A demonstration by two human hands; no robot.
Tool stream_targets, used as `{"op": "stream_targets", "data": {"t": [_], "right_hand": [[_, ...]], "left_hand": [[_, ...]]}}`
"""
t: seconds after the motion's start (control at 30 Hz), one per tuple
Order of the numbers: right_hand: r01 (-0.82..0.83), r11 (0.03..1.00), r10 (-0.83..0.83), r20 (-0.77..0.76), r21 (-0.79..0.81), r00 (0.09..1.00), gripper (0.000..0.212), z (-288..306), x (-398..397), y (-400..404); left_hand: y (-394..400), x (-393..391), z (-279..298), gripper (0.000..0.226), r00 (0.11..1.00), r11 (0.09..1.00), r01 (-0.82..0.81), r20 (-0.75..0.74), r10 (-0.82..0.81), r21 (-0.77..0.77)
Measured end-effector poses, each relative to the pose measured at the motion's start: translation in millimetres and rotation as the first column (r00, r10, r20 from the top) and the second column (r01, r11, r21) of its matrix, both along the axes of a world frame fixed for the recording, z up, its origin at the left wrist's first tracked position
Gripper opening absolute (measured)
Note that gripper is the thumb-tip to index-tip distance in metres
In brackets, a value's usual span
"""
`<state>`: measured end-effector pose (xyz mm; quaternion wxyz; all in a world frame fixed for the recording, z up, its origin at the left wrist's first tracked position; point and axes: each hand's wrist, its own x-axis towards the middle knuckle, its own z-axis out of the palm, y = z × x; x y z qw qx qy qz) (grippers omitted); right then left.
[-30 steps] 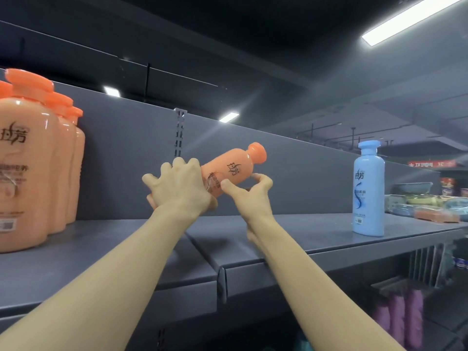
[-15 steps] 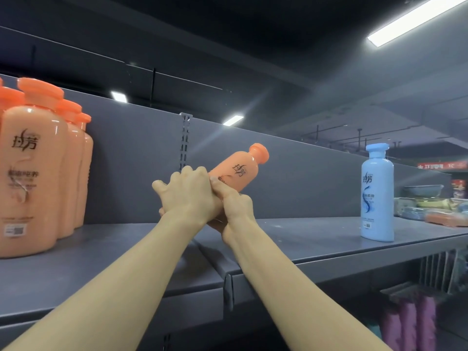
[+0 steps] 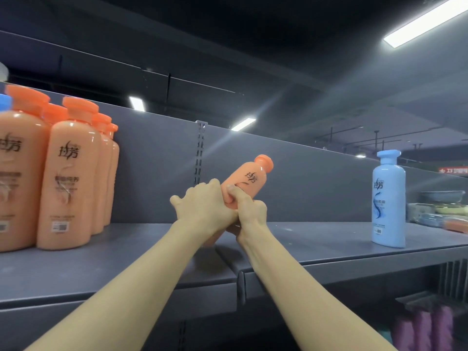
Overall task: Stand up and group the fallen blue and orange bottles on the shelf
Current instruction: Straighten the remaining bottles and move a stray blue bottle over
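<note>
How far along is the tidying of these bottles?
Partly done. A group of orange bottles already stands at the shelf's left end. In hand: the left hand and right hand grip a tilted orange bottle. Left: standing it with its group. The blue bottle stands alone, far right.

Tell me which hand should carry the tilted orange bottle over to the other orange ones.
Left, probably. The left hand already grips the orange bottle and is nearer the standing orange bottles at the shelf's left end. The right hand would have to cross over.
</note>
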<state>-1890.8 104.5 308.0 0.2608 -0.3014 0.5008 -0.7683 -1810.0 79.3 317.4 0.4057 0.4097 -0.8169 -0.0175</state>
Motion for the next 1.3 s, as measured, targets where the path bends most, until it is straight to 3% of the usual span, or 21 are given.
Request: {"op": "stream_targets", "data": {"t": [0.13,0.37,0.57,0.73,0.97,1.1,1.3], "right_hand": [[0.009,1.0,-0.009,-0.029,-0.005,1.0,0.029,0,2,1],[-0.015,0.999,0.007,-0.18,-0.045,0.984,0.01,3,24,7],[-0.051,0.994,0.018,-0.322,-0.093,0.947,0.029,12,53,19],[-0.08,0.993,0.033,-0.429,-0.092,0.902,0.025,12,75,29],[-0.139,0.983,0.073,-0.446,-0.119,0.892,0.045,12,116,22],[-0.169,0.977,0.089,-0.469,-0.131,0.879,0.047,13,143,10],[-0.206,0.971,0.115,-0.514,-0.124,0.85,0.044,7,187,-14]], "left_hand": [[6,16,1,0.042,0.998,0.993,0.063,0.021,-0.065,0.098],[5,47,4,0.07,0.972,0.955,0.22,-0.129,-0.197,0.201],[4,74,11,0.072,0.891,0.868,0.397,-0.353,-0.286,0.298],[5,99,13,0.051,0.855,0.838,0.462,-0.395,-0.335,0.29],[6,142,7,0.065,0.846,0.881,0.426,-0.435,-0.307,0.207],[0,172,5,0.056,0.836,0.898,0.409,-0.461,-0.296,0.163],[-10,217,-3,0.061,0.826,0.918,0.378,-0.492,-0.275,0.121]]}}
